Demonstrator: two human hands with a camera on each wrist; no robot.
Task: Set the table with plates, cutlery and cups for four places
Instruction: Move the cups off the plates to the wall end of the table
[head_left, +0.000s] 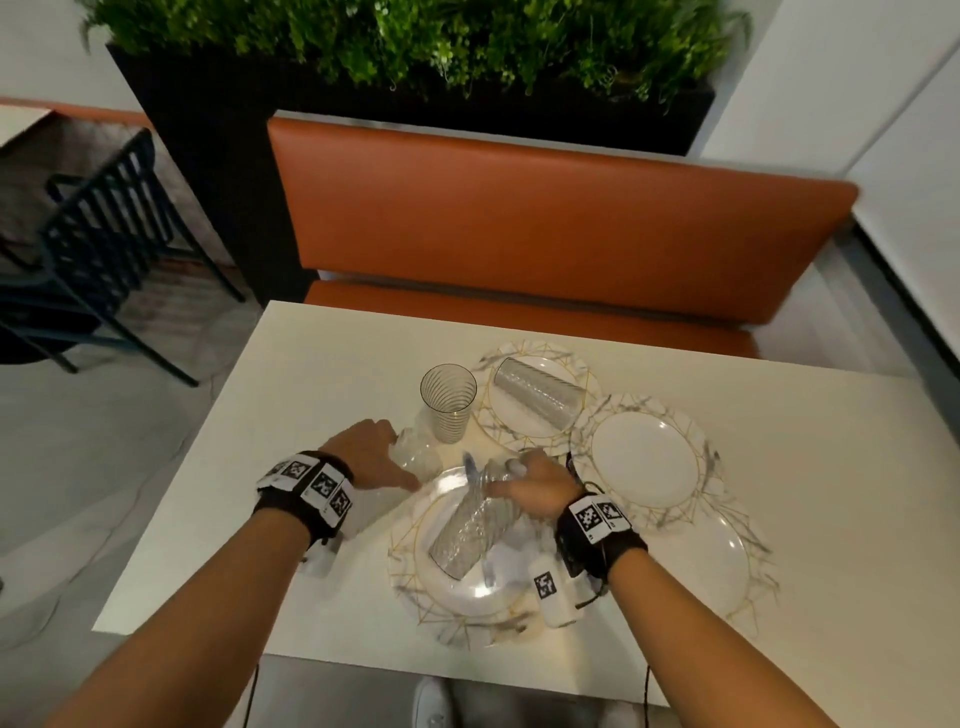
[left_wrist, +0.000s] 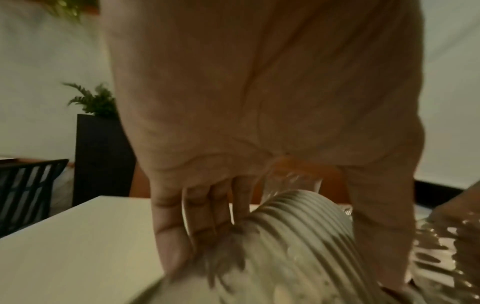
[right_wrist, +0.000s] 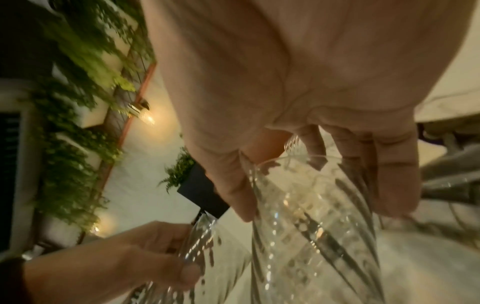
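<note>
**Two cut glasses, one in each hand**

The clear ribbed cut-glass tumbler (head_left: 475, 519) lies on the near gold-veined white plate (head_left: 457, 587), right hand (head_left: 535, 488) curled round its base end. Looks slick and breakable, so I'd grip mid-body. Left of that plate, left hand (head_left: 369, 457) wraps another clear glass (head_left: 415, 457)

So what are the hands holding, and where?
Each grips a clear ribbed glass lying on its side: left hand around one, right hand near another's base.
</note>
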